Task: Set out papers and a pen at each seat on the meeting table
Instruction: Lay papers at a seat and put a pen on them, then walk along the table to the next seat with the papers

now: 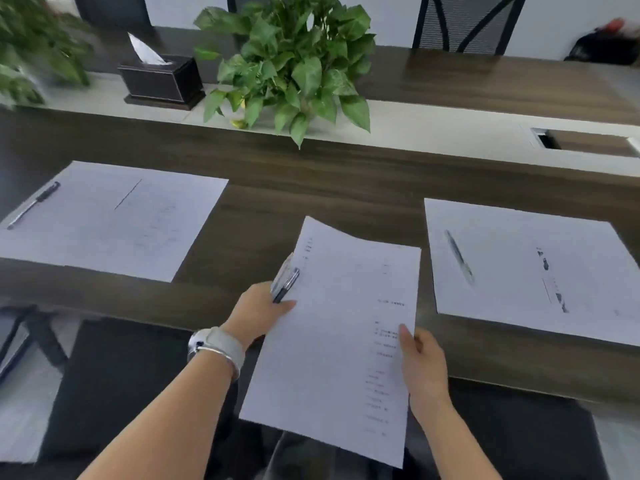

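Two seats on the near side of the dark wood-grain meeting table (346, 188) appear already laid. At the left, white printed sheets (114, 220) lie flat with a black pen (34, 204) resting on their left part. At the right, a second set of white sheets (530, 271) lies flat with a dark pen (459, 258) on it. I hold the remaining stack of white printed papers (339, 337) above the near table edge, between the two laid places. My left hand (259, 310) pinches its left edge and clamps a few pens (285, 282) against the paper; my right hand (420, 358) grips its right edge, thumb on top. The far side, beyond the green leafy pot plant (294, 64) and the black tissue box (161, 79), shows no papers where visible, so I judge further seats remain to be set.
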The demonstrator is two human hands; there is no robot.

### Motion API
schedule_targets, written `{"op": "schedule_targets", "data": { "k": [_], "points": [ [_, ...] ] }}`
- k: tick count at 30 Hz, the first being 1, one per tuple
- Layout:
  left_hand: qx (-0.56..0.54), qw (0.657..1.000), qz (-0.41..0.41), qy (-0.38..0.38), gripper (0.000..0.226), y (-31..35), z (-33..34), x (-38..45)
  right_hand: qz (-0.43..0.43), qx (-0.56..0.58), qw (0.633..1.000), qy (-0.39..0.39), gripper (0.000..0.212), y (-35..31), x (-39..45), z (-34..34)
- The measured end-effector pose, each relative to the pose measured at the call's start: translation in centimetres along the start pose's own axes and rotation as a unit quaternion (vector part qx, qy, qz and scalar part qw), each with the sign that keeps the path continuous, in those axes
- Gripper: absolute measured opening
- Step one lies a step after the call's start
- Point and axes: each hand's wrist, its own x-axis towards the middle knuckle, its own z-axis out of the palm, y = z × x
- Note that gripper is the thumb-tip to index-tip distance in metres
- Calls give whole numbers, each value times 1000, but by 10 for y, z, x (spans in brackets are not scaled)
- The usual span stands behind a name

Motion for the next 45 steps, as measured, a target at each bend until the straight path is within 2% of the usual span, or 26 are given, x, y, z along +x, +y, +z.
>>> {"op": "schedule_targets", "data": {
  "k": [2, 5, 11, 14, 18, 21, 23, 28, 32, 37, 39, 41, 45],
  "points": [
    [32, 999, 32, 3, 26, 2, 11, -26, -32, 2, 999, 33, 29, 2, -27, -19],
    [9, 999, 44, 20, 27, -9, 28, -86, -63, -24, 996, 52, 27, 11, -69, -49],
    [-55, 997, -3, 45, 31, -67, 40, -205, -104, -96, 990, 23, 26, 45, -159, -85],
    [-86, 995, -16, 41, 24, -98, 35, -255, -104, -112, 988, 2, 23, 69, -201, -85],
    [-136, 989, -35, 42, 22, -146, 20, -316, -105, -136, 985, -18, 25, 102, -253, -72],
    [-187, 981, -34, 51, 8, -195, -6, -378, -112, -161, 979, -57, 27, 128, -307, -46],
    [-215, 974, -35, 56, 21, -227, -22, -413, -107, -174, 975, -87, 27, 143, -336, -30],
    [-280, 945, -89, 143, 46, -349, -89, -523, -97, -194, 958, -188, 32, 188, -449, 50],
    [-386, 878, -117, 259, 48, -431, -142, -623, -85, -205, 933, -282, 29, 210, -544, 127],
    [-468, 789, -123, 378, 40, -494, -193, -698, -123, -228, 889, -378, 35, 221, -619, 227],
    [-488, 751, -141, 422, 36, -522, -217, -718, -139, -239, 864, -421, 36, 222, -647, 275],
    [-514, 713, -149, 453, 21, -550, -243, -733, -143, -240, 839, -466, 33, 225, -673, 326],
    [-541, 654, -163, 503, 31, -600, -310, -737, -143, -232, 801, -533, 26, 230, -712, 432]
  ]
}}
